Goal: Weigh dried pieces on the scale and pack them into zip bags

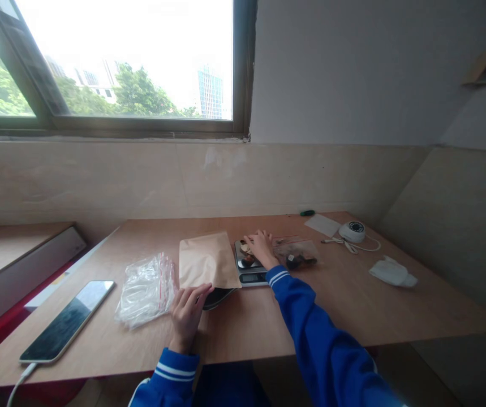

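Note:
My left hand (187, 312) rests on the table at the near edge of a brown paper pouch (207, 260), fingers curled against a dark object (217, 297) under the pouch. My right hand (261, 246) reaches over a small metal scale (249, 270) and its fingers are bent down onto small brown pieces on the scale's platform; what they grip is too small to make out. A clear zip bag with dark pieces (297, 254) lies just right of the scale. Both arms wear blue sleeves with white stripes.
A pile of clear zip bags (145, 288) lies left of the pouch. A phone on a cable (68, 321) sits near the table's left front edge. A white round device with cord (352, 231), a white card (322, 224), a green pen (307, 213) and crumpled white cloth (392, 272) lie at right.

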`<state>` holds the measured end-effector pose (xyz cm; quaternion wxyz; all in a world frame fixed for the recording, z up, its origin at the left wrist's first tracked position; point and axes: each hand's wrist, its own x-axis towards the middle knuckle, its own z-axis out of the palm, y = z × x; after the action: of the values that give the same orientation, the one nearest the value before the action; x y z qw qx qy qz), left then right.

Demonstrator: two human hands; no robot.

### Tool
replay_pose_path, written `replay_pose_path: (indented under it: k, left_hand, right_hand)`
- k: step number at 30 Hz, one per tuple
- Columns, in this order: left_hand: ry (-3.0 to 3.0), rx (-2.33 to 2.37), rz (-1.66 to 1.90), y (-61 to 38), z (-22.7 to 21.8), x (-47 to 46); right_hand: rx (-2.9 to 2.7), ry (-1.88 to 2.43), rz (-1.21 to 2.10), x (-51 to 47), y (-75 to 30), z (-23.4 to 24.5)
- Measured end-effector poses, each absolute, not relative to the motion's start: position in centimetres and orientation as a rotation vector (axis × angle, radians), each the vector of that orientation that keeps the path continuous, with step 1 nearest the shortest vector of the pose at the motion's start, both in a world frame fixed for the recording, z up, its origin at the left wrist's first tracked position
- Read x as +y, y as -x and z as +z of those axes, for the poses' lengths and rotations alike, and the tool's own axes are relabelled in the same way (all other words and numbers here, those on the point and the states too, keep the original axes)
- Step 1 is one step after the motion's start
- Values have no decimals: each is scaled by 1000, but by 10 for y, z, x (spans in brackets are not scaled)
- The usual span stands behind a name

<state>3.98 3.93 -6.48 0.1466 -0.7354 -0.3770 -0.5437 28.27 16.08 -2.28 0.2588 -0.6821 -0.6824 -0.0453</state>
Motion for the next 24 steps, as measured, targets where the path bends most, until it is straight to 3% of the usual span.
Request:
replay_pose_path:
  k: [8, 14, 24]
  left_hand:
    - [2104, -1088, -1570, -42, -62, 41]
    - [2096, -1099, -1542, -41, -63, 42]
    - [2029, -1219, -1532, -40, -65, 49]
  right_hand:
    - [-1608, 1698, -27, 129, -322, -26]
    - [-1605, 1459, -147, 94, -334, -58]
    - [-1642, 1611, -302, 86, -323, -87]
